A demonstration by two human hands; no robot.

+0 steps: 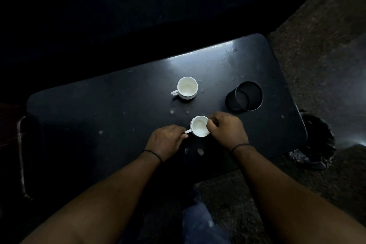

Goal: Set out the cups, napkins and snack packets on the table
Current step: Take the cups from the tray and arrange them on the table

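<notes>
Two white cups stand upright on a dark table [99, 105]. The far cup [187, 87] sits alone near the middle, its handle pointing left. The near cup [199, 126] is between my hands. My left hand [167, 140] pinches its handle on the left side. My right hand [227, 129] grips its rim and right wall. Both cups look empty. No napkins or snack packets are in view.
A black cylindrical holder [246, 96] stands open-topped at the table's right side. A dark bin with a black liner [316, 142] sits on the floor past the right edge. A dark chair frame [21, 156] is at the left.
</notes>
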